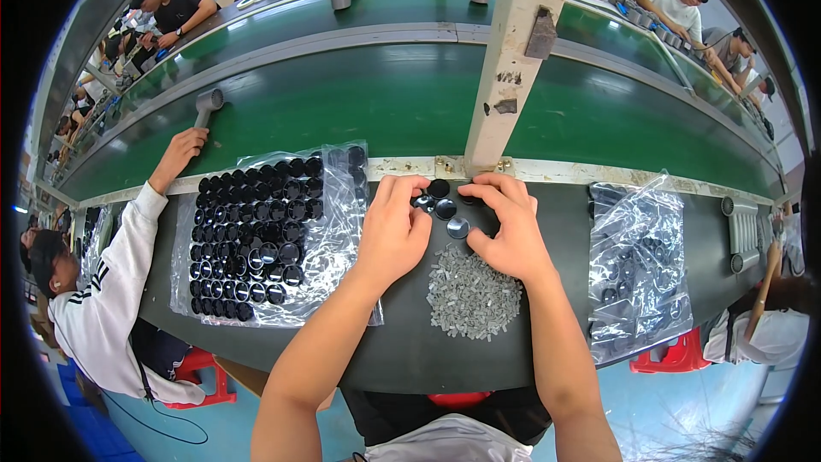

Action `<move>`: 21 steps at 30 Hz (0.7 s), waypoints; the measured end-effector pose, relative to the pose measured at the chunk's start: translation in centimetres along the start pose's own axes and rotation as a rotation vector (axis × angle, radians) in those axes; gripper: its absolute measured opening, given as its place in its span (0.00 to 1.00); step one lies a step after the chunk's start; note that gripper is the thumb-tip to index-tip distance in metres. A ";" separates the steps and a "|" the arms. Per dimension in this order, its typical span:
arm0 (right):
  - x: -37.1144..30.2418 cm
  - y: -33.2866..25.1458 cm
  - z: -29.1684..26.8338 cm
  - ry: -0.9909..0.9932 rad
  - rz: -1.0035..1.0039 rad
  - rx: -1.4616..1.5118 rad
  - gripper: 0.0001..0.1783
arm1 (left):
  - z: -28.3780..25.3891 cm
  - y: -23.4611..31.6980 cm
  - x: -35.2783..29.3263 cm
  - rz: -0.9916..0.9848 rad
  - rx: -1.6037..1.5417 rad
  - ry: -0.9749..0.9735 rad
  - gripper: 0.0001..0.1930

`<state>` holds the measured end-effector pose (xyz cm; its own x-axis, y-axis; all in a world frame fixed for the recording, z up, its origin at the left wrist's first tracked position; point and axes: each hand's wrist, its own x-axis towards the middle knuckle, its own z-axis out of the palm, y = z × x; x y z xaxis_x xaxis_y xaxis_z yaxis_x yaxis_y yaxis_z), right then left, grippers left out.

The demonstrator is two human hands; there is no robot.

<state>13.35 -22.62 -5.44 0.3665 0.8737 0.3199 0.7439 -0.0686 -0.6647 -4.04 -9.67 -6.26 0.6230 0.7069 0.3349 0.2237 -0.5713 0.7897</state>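
Several loose black round caps [445,209] lie on the dark table between my two hands. My left hand [395,231] is at their left side, its index finger and thumb apart with a cap at the fingertips. On the other side, my right hand [511,231] has its index finger and thumb spread around the nearest caps, and no firm grip shows. Its thumb is close to a shiny cap [458,228]. Just below the caps is a pile of small grey translucent pieces [475,295], partly beside my right wrist.
Rows of black caps [256,231] on plastic film are at left; a clear bag [637,269] lies at right. A pale post [509,60] rises before the green conveyor [342,111]. At left, a co-worker's hand [181,154] holds a grey hair-dryer-like part [208,104].
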 end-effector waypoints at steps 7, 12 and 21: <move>0.0 0.1 0.0 -0.019 -0.004 -0.005 0.33 | -0.1 0.2 0.0 -0.025 -0.002 -0.013 0.21; 0.0 0.0 -0.2 -0.033 -0.008 -0.018 0.34 | 0.1 0.0 0.0 -0.010 0.001 -0.005 0.21; 0.0 -0.4 -0.4 -0.059 -0.010 -0.029 0.34 | 0.0 -0.2 0.0 0.010 0.003 -0.001 0.21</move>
<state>13.21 -22.80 -4.91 0.3257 0.9014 0.2854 0.7636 -0.0728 -0.6416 -4.05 -9.56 -6.46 0.6257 0.7010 0.3423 0.2201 -0.5796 0.7846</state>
